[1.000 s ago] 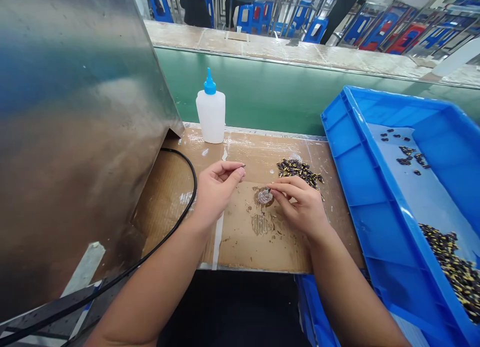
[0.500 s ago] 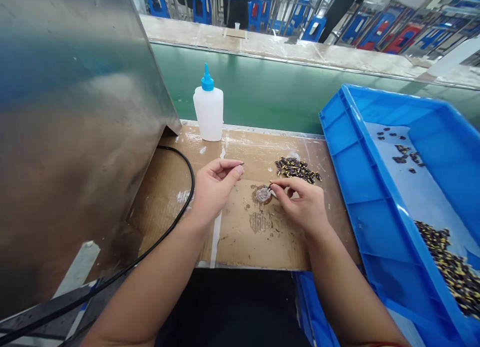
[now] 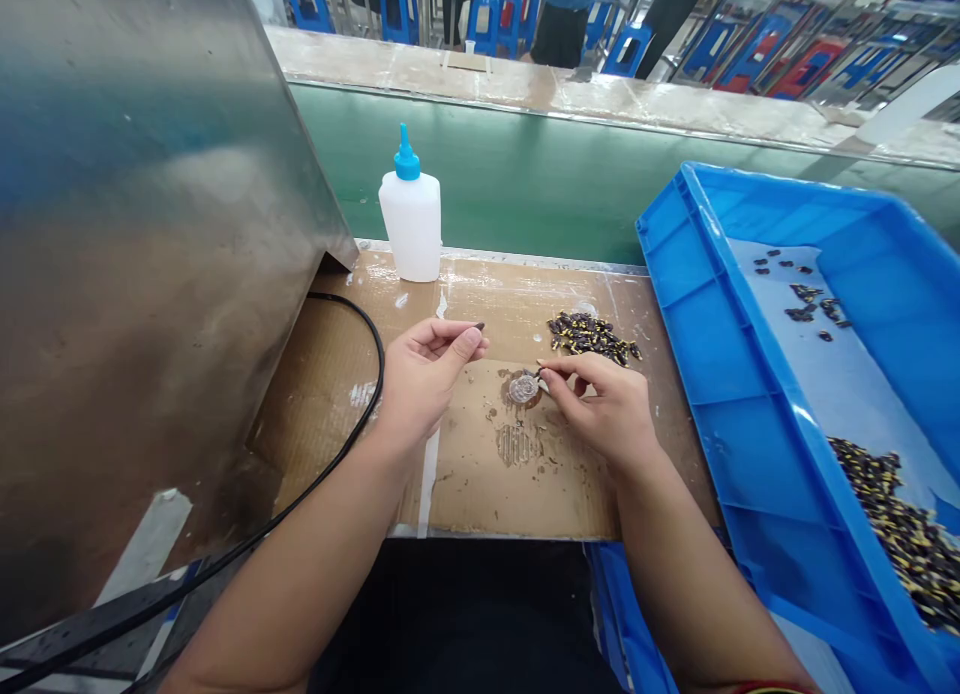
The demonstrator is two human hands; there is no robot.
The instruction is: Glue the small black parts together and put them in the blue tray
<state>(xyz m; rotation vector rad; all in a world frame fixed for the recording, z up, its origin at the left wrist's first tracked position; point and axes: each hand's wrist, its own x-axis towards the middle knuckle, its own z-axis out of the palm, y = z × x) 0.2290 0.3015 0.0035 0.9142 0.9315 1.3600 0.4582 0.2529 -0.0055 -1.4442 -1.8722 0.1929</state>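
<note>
Between the thumb and forefinger of my left hand (image 3: 429, 372) is a small dark piece (image 3: 480, 326), held above the cardboard. My right hand (image 3: 600, 399) pinches another small dark piece (image 3: 538, 372) at the edge of a round, clear, wet-looking disc (image 3: 523, 387); whether that piece touches the disc I cannot tell. The disc lies on a cardboard sheet (image 3: 480, 484) marked with dark wet stains. Just beyond my right hand sits a pile of small black-and-yellow pieces (image 3: 589, 336).
A white squeeze bottle (image 3: 411, 229) with a blue nozzle stands at the back. On the right is a blue crate (image 3: 697, 374) with more black-and-yellow pieces (image 3: 900, 534). A black cable (image 3: 381, 364) curves beside a metal panel (image 3: 150, 224) on the left. People and stools are beyond the ledge.
The view has shifted slightly. My left thumb and finger have turned the small dark piece a little, so more of it shows. My right hand stays beside the disc.
</note>
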